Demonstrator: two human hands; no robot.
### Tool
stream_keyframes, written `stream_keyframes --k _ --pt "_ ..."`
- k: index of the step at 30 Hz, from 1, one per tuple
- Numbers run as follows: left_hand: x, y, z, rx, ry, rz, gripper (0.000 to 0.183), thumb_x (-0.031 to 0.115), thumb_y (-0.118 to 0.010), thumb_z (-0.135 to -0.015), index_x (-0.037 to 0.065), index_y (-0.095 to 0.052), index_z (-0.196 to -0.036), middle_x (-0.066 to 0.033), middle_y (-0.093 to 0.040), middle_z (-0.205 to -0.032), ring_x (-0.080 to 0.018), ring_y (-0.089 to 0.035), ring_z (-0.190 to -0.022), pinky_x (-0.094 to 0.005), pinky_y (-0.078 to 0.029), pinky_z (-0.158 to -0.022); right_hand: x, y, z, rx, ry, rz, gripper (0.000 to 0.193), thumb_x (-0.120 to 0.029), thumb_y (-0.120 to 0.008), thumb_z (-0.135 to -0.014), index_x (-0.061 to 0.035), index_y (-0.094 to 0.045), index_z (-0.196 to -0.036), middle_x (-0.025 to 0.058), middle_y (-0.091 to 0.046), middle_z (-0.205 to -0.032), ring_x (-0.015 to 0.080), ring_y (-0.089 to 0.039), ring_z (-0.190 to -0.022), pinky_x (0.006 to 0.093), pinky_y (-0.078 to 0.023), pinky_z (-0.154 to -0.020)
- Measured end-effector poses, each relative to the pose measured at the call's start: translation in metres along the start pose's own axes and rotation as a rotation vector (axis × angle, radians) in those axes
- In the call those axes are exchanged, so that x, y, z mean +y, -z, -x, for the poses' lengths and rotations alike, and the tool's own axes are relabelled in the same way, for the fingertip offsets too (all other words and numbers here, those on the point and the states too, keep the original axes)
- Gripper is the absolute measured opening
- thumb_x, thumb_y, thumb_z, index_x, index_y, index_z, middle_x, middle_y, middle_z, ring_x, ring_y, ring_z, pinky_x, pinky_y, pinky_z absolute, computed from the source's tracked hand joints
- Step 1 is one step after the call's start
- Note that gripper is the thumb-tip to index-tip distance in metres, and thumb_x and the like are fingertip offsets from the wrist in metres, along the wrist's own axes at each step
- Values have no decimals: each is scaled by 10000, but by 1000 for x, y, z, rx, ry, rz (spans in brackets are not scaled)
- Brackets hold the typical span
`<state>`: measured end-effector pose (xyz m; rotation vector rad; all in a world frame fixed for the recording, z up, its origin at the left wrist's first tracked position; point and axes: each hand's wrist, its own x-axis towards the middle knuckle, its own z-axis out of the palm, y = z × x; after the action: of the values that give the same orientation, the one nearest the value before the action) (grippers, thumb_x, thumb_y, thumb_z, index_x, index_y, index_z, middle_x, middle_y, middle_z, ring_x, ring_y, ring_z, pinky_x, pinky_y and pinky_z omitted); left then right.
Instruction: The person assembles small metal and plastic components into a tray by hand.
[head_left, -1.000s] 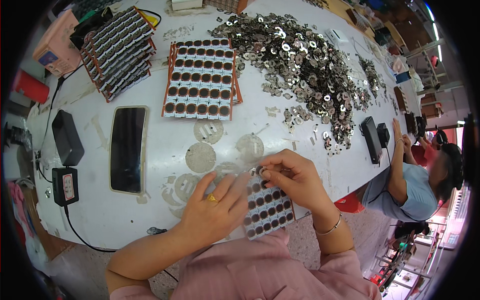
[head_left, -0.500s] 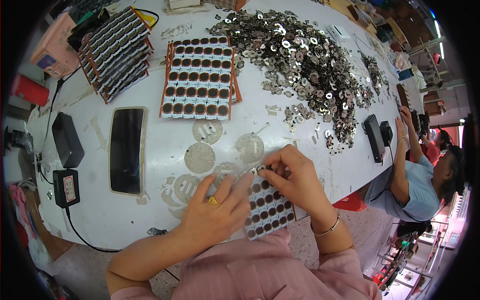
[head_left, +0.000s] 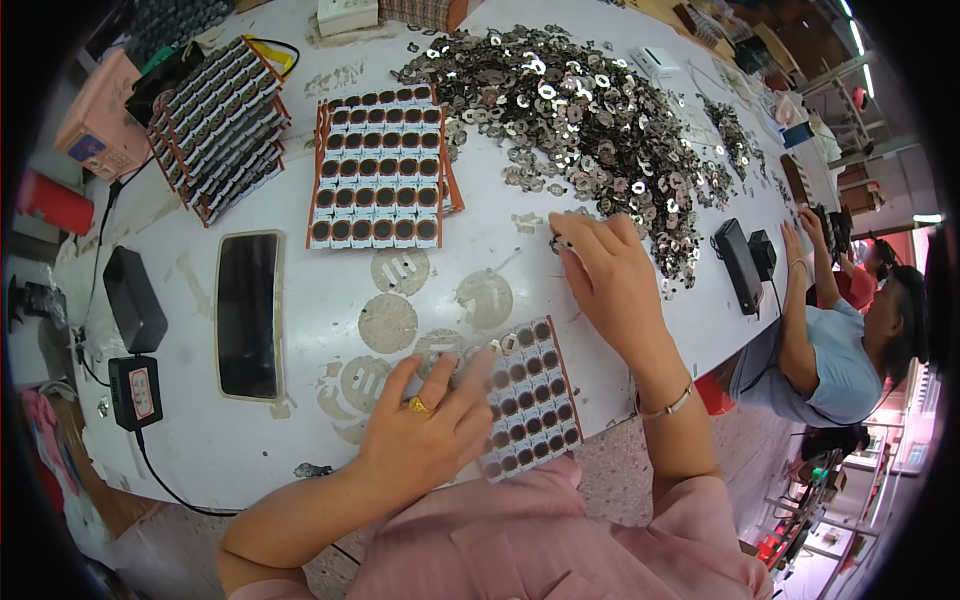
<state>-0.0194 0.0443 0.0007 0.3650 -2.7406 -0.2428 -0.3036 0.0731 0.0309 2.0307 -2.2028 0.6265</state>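
Note:
My left hand (head_left: 425, 420), wearing a gold ring, lies with fingers spread at the left side of a card (head_left: 530, 400) bearing rows of dark round discs. Its index finger is blurred over the card's upper left, beside small shiny metal pieces (head_left: 510, 342). Beyond the card's upper right, my right hand (head_left: 615, 285) is closed, thumb and fingertips pinched on a small metal washer (head_left: 561, 243), partly hidden by the fingers. A big heap of flat, shiny metal washers (head_left: 610, 130) spreads just past that hand.
Similar cards (head_left: 375, 170) lie stacked ahead, with a taller stack (head_left: 220, 125) at far left. A phone (head_left: 249, 315) and black boxes (head_left: 135, 298) with cables are on the left. A black device (head_left: 738, 265) stands right, near another person (head_left: 840, 360) at the same table (head_left: 300, 440).
My right hand has left the card and moved up and right toward the heap's near edge, uncovering the card's top row. My left hand stays at the card's left side.

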Motion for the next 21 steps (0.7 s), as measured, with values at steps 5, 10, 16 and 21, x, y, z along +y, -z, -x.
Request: stream_keyframes --k 5,10,16,21 --pt "0 -2 2 32 27 4 297 330 -778 -812 91 -725 -981 -78 -619 -1498 -296 -553 -1261 -528 -455 -1049 23 -11 -13 30 101 -18 332 17 -671 -899 -28 -717 -1225 67 -758 -1055 266 -687 -929 392 -583 -867" --pt "0 -2 1 37 24 22 306 332 -780 -811 87 -726 -986 -69 -623 -1493 -294 -550 -1261 -519 -454 -1048 9 -5 -4 -14 -552 -1092 210 6 -651 -985 20 -722 -1182 64 -759 -1019 182 -742 -889 308 -612 -802" --pt "0 -1 2 32 42 35 324 329 -795 -795 86 -718 -995 -73 -627 -1482 -293 -556 -1248 -521 -453 -1048 -13 0 29 -259 -728 -1699 198 41 -669 -963 32 -723 -1153 91 -755 -1036 170 -727 -910 283 -590 -815" --pt "1 0 -1 25 47 40 324 331 -794 -797 84 -719 -992 -71 -629 -1478 -289 -554 -1251 -522 -451 -1052 -25 -2 47 -299 -645 -1525 183 48 -680 -972 12 -716 -1148 64 -745 -1012 125 -686 -887 273 -555 -814"
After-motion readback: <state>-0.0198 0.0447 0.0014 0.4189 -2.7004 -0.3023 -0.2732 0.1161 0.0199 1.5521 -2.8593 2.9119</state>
